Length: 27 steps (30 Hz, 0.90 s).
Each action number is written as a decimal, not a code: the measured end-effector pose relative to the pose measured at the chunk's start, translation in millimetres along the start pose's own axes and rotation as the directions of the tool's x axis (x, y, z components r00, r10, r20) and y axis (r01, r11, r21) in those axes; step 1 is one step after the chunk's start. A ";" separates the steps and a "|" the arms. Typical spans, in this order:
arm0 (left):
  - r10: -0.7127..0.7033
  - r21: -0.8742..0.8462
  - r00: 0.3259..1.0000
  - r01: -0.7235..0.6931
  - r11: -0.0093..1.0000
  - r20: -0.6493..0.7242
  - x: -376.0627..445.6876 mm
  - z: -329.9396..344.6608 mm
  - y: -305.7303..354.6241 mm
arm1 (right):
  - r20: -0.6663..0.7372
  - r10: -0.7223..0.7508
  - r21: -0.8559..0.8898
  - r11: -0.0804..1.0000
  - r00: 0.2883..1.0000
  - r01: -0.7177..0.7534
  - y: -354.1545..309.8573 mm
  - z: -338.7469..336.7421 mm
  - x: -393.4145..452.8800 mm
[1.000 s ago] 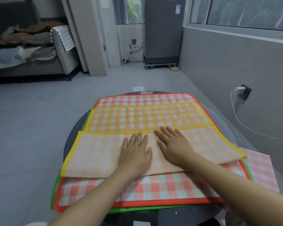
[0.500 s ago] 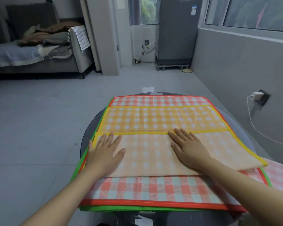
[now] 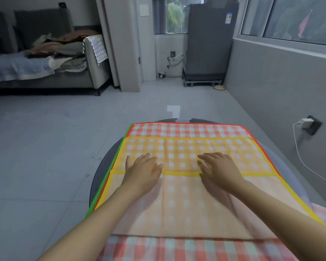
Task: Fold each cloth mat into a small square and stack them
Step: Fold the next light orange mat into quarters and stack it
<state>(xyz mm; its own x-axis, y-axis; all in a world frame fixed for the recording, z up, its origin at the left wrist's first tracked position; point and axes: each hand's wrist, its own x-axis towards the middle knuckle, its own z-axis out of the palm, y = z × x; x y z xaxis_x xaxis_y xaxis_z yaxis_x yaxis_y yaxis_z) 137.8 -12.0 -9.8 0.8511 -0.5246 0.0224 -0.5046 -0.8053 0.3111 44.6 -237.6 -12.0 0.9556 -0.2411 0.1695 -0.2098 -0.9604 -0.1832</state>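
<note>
Two hands, flat and open: left hand [image 3: 142,171] and right hand [image 3: 219,169] press on the orange checked mat [image 3: 186,185], straddling its yellow-bound folded edge. It looks thin, soft and light, likely to slide, so take it by corners or hem. It tops a red checked mat [image 3: 188,129] and a green-edged one on the round table [image 3: 102,170].
</note>
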 end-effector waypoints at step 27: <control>0.101 -0.297 0.971 -0.164 0.940 -0.218 155.3 -3.9 28.9 | -0.216 0.157 0.178 0.977 0.964 -0.119 36.6 1.3 121.4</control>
<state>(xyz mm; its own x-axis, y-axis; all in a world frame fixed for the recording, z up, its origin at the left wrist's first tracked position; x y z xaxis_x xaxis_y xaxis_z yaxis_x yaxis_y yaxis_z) 256.0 -115.6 6.4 0.8071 -0.5300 0.2604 -0.5712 -0.5891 0.5716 153.2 -301.9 0.6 0.8430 -0.4135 0.3441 -0.2822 -0.8845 -0.3715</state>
